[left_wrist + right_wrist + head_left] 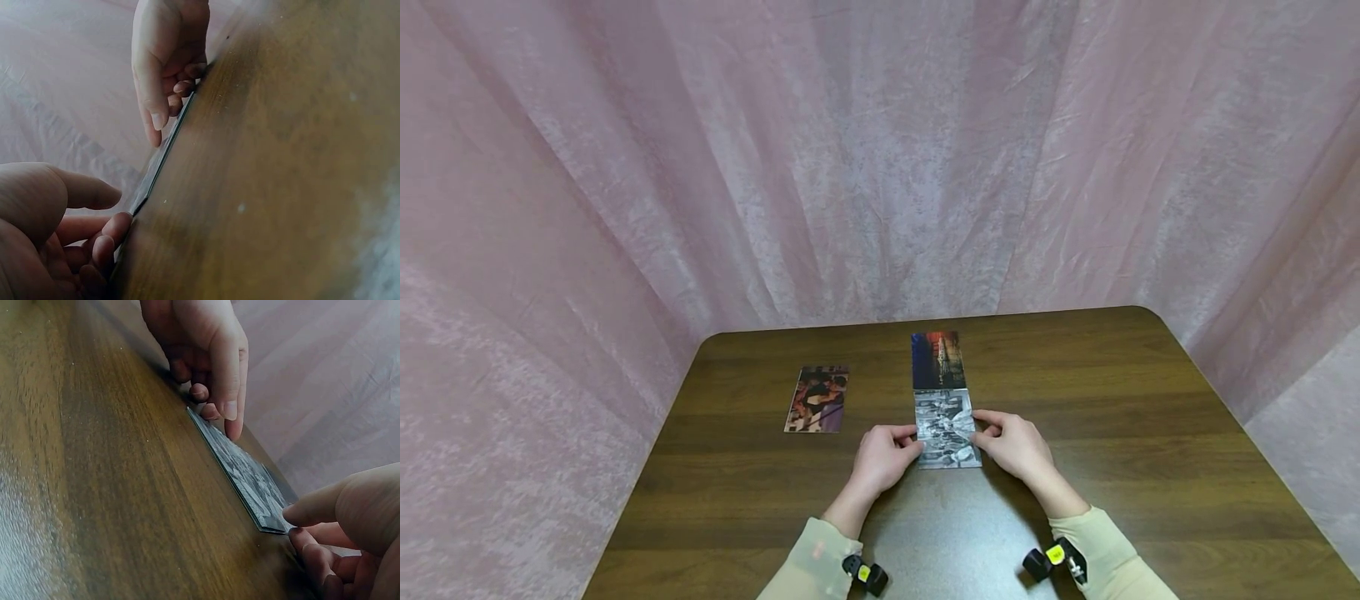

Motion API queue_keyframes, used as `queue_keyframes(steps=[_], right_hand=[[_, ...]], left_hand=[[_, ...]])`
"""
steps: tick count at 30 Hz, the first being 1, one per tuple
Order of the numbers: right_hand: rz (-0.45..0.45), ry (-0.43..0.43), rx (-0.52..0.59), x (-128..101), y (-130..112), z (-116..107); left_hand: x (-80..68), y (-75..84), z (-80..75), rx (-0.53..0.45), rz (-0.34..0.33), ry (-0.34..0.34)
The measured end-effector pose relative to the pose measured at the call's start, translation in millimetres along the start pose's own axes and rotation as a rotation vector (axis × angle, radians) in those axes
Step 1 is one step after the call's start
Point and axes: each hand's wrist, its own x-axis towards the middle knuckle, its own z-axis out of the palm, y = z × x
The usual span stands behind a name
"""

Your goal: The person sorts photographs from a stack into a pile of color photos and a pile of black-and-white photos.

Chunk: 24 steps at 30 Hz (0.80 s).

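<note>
A black-and-white picture card lies on the wooden table between both hands, its layered edge showing in the right wrist view. Along its left side, my left hand holds the edge with thumb and curled fingers. My right hand pinches the opposite edge, thumb on top and fingers at the side near a corner. Directly beyond it, edge to edge in the head view, is a dark card with a red and orange picture.
Another colour picture card, showing several figures, lies apart to the left. The brown wooden table has rounded far corners. Pink curtains hang behind it and along both sides.
</note>
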Motion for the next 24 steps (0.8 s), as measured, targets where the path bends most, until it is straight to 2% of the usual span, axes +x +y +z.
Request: queue_keyframes(steps=[5,9,14,20,24], right_hand=[[-0.002,-0.018,0.028,0,-1,-2],[-0.019,-0.037,0.078,2,-3,-5],[-0.042,-0.024,0.133,6,-16,-8],[-0.143,-0.028,0.149,20,-52,12],[-0.215,-0.082,0.177,29,-79,36]], left_hand=[[0.8,-1.2,-0.9,-0.024,0.007,-0.009],[2.2,-4.0,-4.7,-0.095,0.007,-0.047],[2.5,-8.7,-18.0,-0.163,-0.003,-0.073],[6.7,-22.5,-50.3,-0.172,0.007,0.005],[11.9,-39.1,-77.7,-0.145,-0.008,0.085]])
